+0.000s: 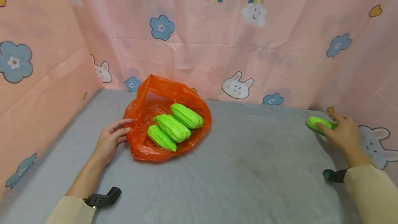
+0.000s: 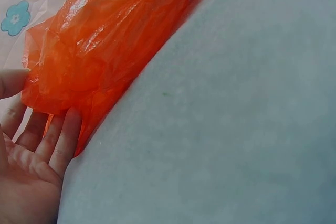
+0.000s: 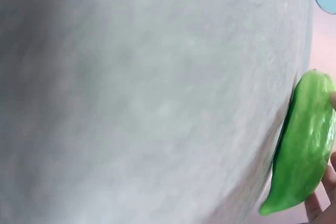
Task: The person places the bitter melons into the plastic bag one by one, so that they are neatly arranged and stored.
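An orange plastic bag (image 1: 199, 104) lies on the grey surface with its mouth facing me. Three light green, ridged bitter melons (image 1: 172, 128) rest side by side inside it. At the bag's left edge, my left hand (image 1: 109, 139) pinches the plastic between thumb and fingers; the left wrist view shows fingers (image 2: 65, 140) against the crinkled side. Far to the right, my right hand (image 1: 343, 134) holds another green bitter melon (image 1: 317, 123) just at the table's back right. In the right wrist view this bitter melon (image 3: 302, 145) shows its pointed tip, with the hand mostly out of frame.
A grey cloth-covered table (image 1: 248, 165) stretches between the hands. Pink printed fabric (image 1: 192, 54) hangs behind it and along both sides, close to the right hand. A dark wrist device (image 1: 104, 198) is on each wrist.
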`<state>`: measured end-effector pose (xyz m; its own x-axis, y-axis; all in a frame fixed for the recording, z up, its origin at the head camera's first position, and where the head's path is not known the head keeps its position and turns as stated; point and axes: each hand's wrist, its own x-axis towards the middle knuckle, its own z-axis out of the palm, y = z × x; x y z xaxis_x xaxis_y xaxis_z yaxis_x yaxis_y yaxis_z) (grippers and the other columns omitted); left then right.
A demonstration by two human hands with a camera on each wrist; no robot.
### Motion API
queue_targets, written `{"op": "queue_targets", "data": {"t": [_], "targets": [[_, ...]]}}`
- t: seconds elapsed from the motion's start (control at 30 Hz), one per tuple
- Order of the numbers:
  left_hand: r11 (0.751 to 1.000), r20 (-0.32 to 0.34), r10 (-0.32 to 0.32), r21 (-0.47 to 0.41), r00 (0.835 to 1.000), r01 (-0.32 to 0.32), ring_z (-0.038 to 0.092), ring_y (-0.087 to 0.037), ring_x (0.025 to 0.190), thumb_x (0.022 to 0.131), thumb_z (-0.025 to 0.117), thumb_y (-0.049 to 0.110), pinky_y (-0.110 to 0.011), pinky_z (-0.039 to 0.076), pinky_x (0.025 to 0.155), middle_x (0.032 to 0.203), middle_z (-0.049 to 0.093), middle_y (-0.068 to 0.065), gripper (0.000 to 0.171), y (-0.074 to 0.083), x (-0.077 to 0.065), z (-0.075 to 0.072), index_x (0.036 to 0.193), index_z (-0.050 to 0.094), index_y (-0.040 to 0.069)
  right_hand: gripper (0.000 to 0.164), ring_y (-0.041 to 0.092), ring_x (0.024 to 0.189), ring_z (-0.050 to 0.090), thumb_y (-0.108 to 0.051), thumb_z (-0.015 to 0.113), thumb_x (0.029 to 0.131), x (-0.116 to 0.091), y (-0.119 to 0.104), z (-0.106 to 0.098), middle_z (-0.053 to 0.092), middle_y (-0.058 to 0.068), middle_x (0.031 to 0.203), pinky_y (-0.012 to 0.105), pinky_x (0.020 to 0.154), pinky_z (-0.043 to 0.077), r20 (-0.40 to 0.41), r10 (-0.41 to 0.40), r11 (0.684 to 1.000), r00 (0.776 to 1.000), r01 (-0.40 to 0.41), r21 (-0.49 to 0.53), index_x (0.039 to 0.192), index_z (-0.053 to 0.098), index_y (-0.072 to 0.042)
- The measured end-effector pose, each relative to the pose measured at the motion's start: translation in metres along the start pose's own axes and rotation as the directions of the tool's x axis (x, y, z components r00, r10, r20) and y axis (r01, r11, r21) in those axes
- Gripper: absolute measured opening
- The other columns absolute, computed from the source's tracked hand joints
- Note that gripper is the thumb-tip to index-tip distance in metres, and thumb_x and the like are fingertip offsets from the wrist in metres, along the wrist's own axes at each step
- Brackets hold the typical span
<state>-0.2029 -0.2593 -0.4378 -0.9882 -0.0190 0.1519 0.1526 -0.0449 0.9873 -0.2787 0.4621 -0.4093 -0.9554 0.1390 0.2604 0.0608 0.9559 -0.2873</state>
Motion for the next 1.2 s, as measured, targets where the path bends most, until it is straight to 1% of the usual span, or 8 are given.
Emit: {"op": "queue_targets", "data": {"t": [0.17, 0.47, 0.63, 0.8, 0.97, 1.03, 1.1, 1.2], "targets": [[1.000, -0.008, -0.012, 0.007, 1.000, 0.012, 0.065, -0.001, 0.088, 0.102, 0.057, 0.013, -0.017, 0.057, 0.074, 0.109, 0.067, 0.014, 0.022, 0.001, -0.001, 0.000, 0.118, 0.070, 0.021, 0.073, 0.059, 0.110, 0.040, -0.052, 0.053, 0.099, -0.005, 0.003, 0.000, 0.041, 0.044, 0.131, 0.066, 0.081, 0.034, 0.028, -0.041, 0.997, 0.999, 0.043, -0.062, 0.143, 0.047, 0.005], [1.000, 0.001, -0.004, 0.003, 1.000, 0.004, 0.066, -0.001, 0.087, 0.102, 0.056, 0.012, -0.017, 0.057, 0.074, 0.109, 0.067, 0.014, 0.022, 0.000, -0.003, 0.000, 0.118, 0.070, 0.021, 0.064, 0.057, 0.110, 0.041, -0.036, 0.058, 0.101, -0.009, 0.007, 0.006, 0.042, 0.043, 0.129, 0.069, 0.085, 0.035, 0.055, -0.086, 0.995, 0.995, 0.083, 0.057, 0.143, 0.043, 0.009], [1.000, 0.000, -0.008, 0.015, 1.000, 0.008, 0.065, 0.000, 0.088, 0.102, 0.057, 0.014, -0.017, 0.057, 0.075, 0.110, 0.066, 0.015, 0.022, 0.001, -0.001, 0.000, 0.119, 0.070, 0.020, 0.062, 0.060, 0.117, 0.041, -0.033, 0.057, 0.102, -0.011, 0.007, 0.007, 0.044, 0.045, 0.134, 0.071, 0.091, 0.033, 0.035, -0.107, 0.990, 0.994, 0.103, 0.096, 0.146, 0.041, 0.009], [1.000, 0.002, 0.002, 0.015, 1.000, -0.002, 0.065, -0.001, 0.087, 0.102, 0.057, 0.014, -0.017, 0.057, 0.074, 0.108, 0.067, 0.014, 0.022, 0.002, -0.002, 0.000, 0.119, 0.070, 0.020, 0.059, 0.057, 0.113, 0.047, -0.028, 0.060, 0.101, -0.009, -0.004, 0.006, 0.048, 0.045, 0.134, 0.068, 0.086, 0.036, -0.026, -0.159, 0.975, 0.987, 0.161, 0.150, 0.147, 0.044, 0.007], [1.000, 0.004, 0.007, 0.014, 1.000, -0.007, 0.065, 0.000, 0.087, 0.102, 0.057, 0.014, -0.017, 0.057, 0.074, 0.109, 0.067, 0.014, 0.023, 0.001, -0.002, -0.001, 0.120, 0.069, 0.019, 0.056, 0.055, 0.112, 0.049, -0.028, 0.062, 0.100, -0.006, -0.020, 0.002, 0.050, 0.042, 0.135, 0.065, 0.081, 0.037, -0.040, -0.193, 0.966, 0.980, 0.197, 0.166, 0.146, 0.049, 0.000], [1.000, 0.004, 0.003, 0.020, 1.000, -0.004, 0.065, 0.000, 0.088, 0.103, 0.057, 0.015, -0.017, 0.057, 0.074, 0.110, 0.066, 0.015, 0.023, 0.001, -0.001, -0.001, 0.121, 0.069, 0.018, 0.056, 0.050, 0.109, 0.050, -0.029, 0.063, 0.100, -0.006, -0.026, -0.001, 0.052, 0.039, 0.135, 0.058, 0.077, 0.039, -0.039, -0.197, 0.965, 0.980, 0.201, 0.171, 0.147, 0.050, -0.003], [1.000, 0.007, -0.001, 0.024, 1.000, 0.000, 0.065, 0.000, 0.088, 0.103, 0.057, 0.015, -0.016, 0.057, 0.075, 0.110, 0.067, 0.015, 0.023, 0.000, -0.001, -0.001, 0.122, 0.069, 0.017, 0.056, 0.035, 0.104, 0.053, -0.032, 0.065, 0.099, -0.005, -0.032, -0.004, 0.055, 0.035, 0.135, 0.044, 0.075, 0.042, -0.047, -0.192, 0.965, 0.980, 0.198, 0.174, 0.147, 0.051, -0.007], [1.000, 0.012, -0.005, 0.023, 1.000, 0.005, 0.066, 0.000, 0.089, 0.103, 0.056, 0.015, -0.017, 0.057, 0.076, 0.111, 0.066, 0.015, 0.023, 0.001, -0.001, -0.001, 0.122, 0.069, 0.017, 0.056, 0.017, 0.095, 0.045, -0.033, 0.068, 0.096, -0.004, -0.043, -0.008, 0.059, 0.028, 0.130, 0.026, 0.069, 0.035, -0.072, -0.197, 0.962, 0.978, 0.207, 0.178, 0.146, 0.054, -0.010]]}}
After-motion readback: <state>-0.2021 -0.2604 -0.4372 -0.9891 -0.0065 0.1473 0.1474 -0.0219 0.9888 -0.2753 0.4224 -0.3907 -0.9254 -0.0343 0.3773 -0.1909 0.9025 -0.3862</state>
